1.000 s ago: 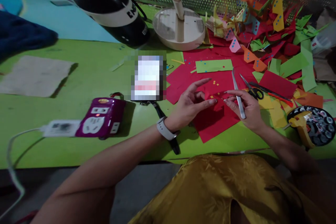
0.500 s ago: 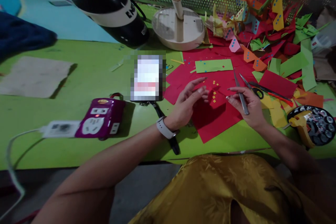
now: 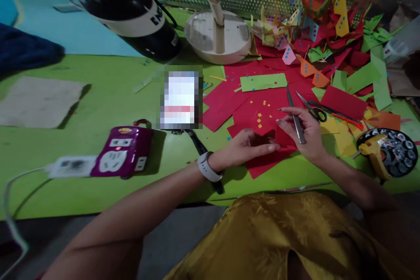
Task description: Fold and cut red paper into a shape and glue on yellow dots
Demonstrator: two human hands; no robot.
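My right hand [image 3: 307,133] holds slim silver tweezers [image 3: 296,118] across its fingers, their point towards the back of the table. Its thumb and forefinger are close together; anything tiny between them is too small to make out. Just left of it, my left hand [image 3: 241,148], wearing a pale watch strap, has its thumb stretched over a piece of red paper [image 3: 285,136], with most fingers curled out of sight. Tiny yellow paper squares [image 3: 259,120] lie on the red sheet [image 3: 256,171]. Behind them is a green paper strip [image 3: 263,82] with small coloured dots.
Scissors [image 3: 317,113] and a round case of small gems [image 3: 398,151] lie right. Behind are a paper-cutout pile [image 3: 315,30], a fan base [image 3: 216,37] and a dark bottle [image 3: 138,17]. A phone [image 3: 179,100] and purple power socket [image 3: 123,151] stand left.
My left hand has come down and right, away from the yellow squares, towards my right hand. The right hand still holds the tweezers. The whole view has shifted slightly.
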